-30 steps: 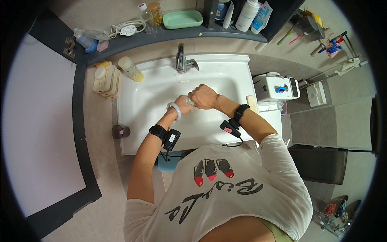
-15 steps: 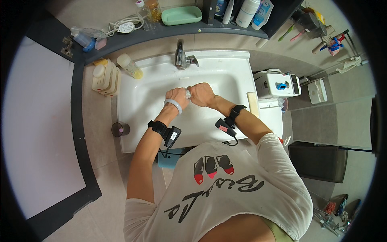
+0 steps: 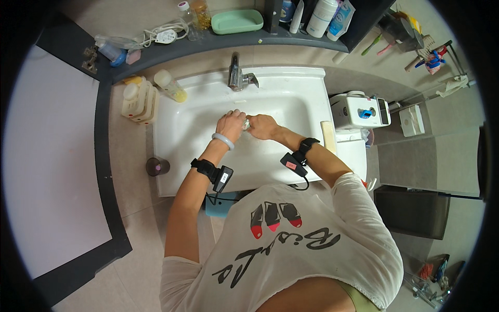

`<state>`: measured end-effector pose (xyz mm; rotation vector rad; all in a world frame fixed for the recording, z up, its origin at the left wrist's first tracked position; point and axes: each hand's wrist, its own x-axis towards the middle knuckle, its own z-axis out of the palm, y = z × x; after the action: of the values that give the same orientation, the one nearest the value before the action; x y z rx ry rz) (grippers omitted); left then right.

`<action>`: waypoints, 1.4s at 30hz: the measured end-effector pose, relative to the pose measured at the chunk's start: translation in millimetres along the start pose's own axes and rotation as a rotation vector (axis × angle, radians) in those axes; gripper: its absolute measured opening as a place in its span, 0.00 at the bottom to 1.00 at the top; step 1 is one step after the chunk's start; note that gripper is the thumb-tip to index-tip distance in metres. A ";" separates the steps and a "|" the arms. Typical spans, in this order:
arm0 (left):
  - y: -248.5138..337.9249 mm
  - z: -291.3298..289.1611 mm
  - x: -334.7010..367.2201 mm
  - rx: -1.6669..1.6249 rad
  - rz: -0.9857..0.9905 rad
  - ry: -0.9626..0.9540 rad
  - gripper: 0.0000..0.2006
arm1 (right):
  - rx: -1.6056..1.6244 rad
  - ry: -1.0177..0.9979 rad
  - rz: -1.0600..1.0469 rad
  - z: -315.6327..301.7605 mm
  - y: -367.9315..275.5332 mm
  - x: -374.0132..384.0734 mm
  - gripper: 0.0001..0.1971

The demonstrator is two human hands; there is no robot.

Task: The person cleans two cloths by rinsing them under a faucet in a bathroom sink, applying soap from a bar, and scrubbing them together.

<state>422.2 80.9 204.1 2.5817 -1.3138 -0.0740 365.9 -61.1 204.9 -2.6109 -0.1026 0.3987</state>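
Over the white washbasin (image 3: 182, 125), my left hand (image 3: 230, 126) and my right hand (image 3: 263, 127) meet knuckle to knuckle. A small crumpled white thing, like a wet cloth (image 3: 246, 125), shows between them, and both hands are closed on it. Most of it is hidden by my fingers, so its exact kind cannot be told. A pale bangle (image 3: 223, 140) circles my left wrist. Beyond my hands stands a chrome tap (image 3: 235, 75) with its lever to the right; no water is visible from it.
A bottle with yellow contents (image 3: 170, 86) and a cream plastic caddy (image 3: 138, 103) stand at the basin's left. Above runs a dark shelf with a green soap dish (image 3: 237, 22). A dark cup (image 3: 157, 166) is at the left edge, a white appliance (image 3: 358, 115) at the right.
My hands have shifted slightly nearer to me in the basin. My left hand has turned, its fingers loosening a little, and more of the white crumpled thing shows. The whole view has drifted slightly.
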 end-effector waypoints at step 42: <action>-14.7 7.2 -13.9 -1.335 -0.463 -0.594 0.12 | -0.242 0.099 -0.447 -27.4 5.4 -16.3 0.10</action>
<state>424.4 98.9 192.7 1.5778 -0.3789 -1.3408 358.5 -80.9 229.4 -2.7281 -0.7242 0.1019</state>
